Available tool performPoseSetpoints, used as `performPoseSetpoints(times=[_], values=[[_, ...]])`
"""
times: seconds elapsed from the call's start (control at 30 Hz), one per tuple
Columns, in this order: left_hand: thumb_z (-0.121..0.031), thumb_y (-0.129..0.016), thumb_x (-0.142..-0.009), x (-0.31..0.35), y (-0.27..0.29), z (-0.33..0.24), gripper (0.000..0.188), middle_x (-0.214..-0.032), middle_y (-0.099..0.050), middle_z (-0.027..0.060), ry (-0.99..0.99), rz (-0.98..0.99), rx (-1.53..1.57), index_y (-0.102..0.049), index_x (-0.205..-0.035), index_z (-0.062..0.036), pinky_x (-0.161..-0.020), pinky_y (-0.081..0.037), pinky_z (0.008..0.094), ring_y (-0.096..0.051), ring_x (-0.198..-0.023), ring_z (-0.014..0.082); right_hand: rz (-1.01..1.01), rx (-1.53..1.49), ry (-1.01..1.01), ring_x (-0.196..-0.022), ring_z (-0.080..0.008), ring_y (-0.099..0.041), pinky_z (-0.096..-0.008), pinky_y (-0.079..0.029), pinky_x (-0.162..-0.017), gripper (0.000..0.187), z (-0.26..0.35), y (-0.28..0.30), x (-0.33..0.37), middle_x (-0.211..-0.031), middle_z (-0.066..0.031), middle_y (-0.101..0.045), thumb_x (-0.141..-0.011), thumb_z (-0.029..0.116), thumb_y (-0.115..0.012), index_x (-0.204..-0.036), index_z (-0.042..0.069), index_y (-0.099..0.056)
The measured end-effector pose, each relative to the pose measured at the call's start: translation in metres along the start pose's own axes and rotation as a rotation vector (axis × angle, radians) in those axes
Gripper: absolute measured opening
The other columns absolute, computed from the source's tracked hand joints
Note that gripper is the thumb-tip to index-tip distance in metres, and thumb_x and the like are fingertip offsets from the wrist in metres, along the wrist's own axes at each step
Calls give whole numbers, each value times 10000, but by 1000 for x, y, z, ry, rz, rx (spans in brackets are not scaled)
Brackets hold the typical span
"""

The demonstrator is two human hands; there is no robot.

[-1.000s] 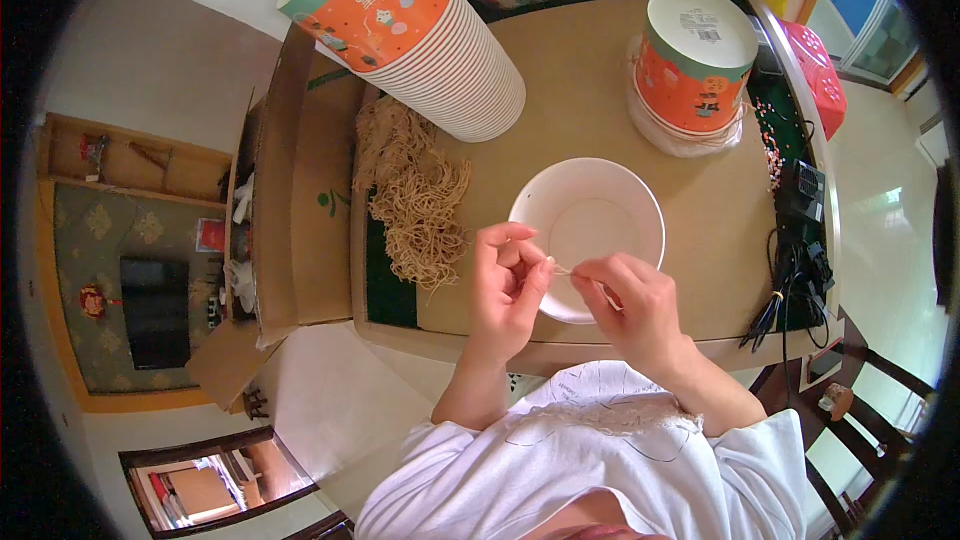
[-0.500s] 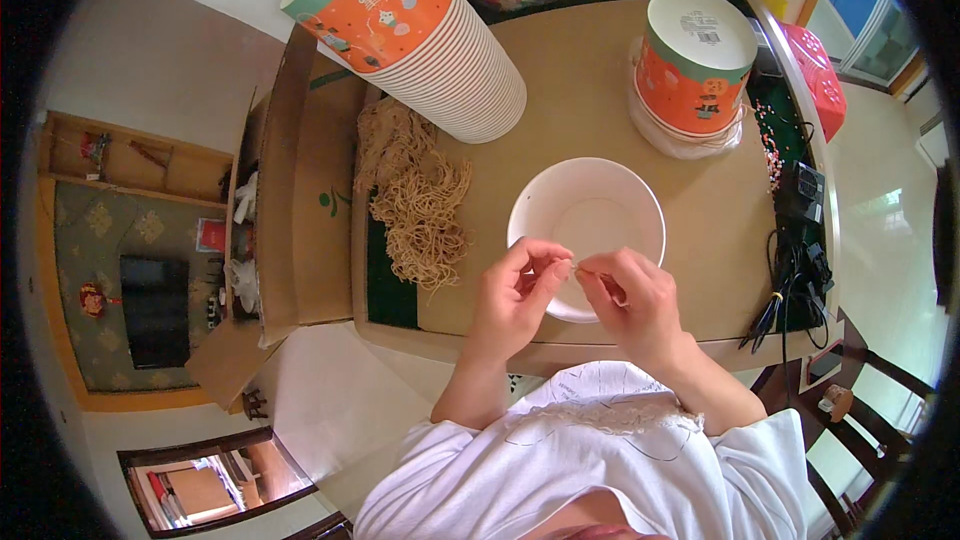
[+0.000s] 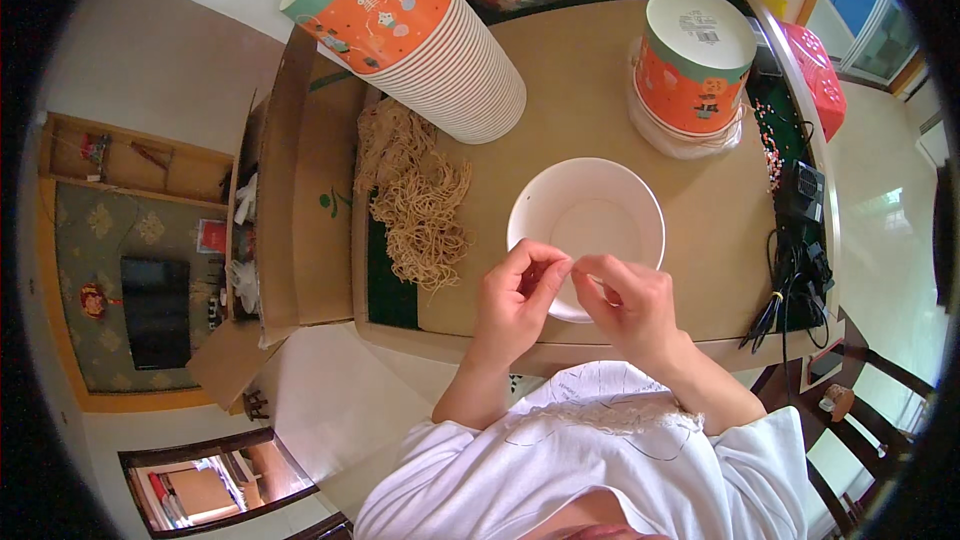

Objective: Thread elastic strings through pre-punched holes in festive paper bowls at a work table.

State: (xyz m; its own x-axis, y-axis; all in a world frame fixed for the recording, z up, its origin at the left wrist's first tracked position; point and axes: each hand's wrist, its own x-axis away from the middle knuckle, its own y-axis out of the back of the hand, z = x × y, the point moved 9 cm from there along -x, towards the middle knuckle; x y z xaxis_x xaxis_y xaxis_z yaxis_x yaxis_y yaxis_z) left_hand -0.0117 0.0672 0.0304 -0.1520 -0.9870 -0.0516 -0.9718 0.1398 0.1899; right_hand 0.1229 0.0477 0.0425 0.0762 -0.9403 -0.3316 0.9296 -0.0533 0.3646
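Above the near rim of a white paper bucket (image 3: 532, 202), my two hands meet with their fingertips almost touching. My left hand (image 3: 512, 302) pinches thumb against forefinger. My right hand (image 3: 638, 302) is closed in a similar pinch just beside it. Whatever lies between the fingertips is too small to make out. The bucket stands upright, and its inside shows pale and bare. Left of it lies a tangled bundle of tan strings (image 3: 420, 225).
A tall leaning stack of orange and green paper buckets (image 3: 440, 60) rises at the far left. An upside-down printed bucket (image 3: 697, 90) sits at the far right. Black cables (image 3: 785, 285) and small beads (image 3: 770, 145) line the right edge. A cardboard box (image 3: 310, 190) stands left.
The fingertips have come slightly closer together, and my right fingers have shifted a little. The bucket and everything around it stay put.
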Motion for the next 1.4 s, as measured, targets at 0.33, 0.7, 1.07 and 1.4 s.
performPoseSetpoints(times=[0.33,0.7,1.07,1.4], values=[[-90,-605,-915,5,6,-16,87,-668,-537,-7,-226,-225,-251,-559,-879,-26,-515,-376,204,-447,-580,39,-21,-53,52,-489,-201,-582,-320,-435,-439,170,1,-3,0,-596,-66,-585,-787,49,-662,-935,112,-608],[-30,-560,-917,2,-5,-9,109,-773,-527,-6,-160,-88,79,-531,-1022,-28,-571,-367,171,-446,-655,26,-90,-138,-66,-481,-164,-533,-278,-420,-450,114,-10,6,0,-606,-47,-543,-811,93,-692,-896,77,-618],[12,-517,-901,-6,-9,-34,344,-784,-506,0,-150,125,323,-378,-1207,-62,-578,-335,176,-427,-665,33,276,-278,50,-915,-205,-550,-317,-449,-812,132,-6,12,-28,-902,-54,-560,-701,-2,-711,-806,60,-659],[22,-513,-891,-10,-9,-55,315,-792,-493,0,-225,117,388,-376,-1163,-58,-575,-318,184,-406,-648,28,420,-296,41,-910,-178,-559,-300,-439,-822,129,2,16,-38,-916,-60,-581,-711,-14,-712,-818,41,-667]])
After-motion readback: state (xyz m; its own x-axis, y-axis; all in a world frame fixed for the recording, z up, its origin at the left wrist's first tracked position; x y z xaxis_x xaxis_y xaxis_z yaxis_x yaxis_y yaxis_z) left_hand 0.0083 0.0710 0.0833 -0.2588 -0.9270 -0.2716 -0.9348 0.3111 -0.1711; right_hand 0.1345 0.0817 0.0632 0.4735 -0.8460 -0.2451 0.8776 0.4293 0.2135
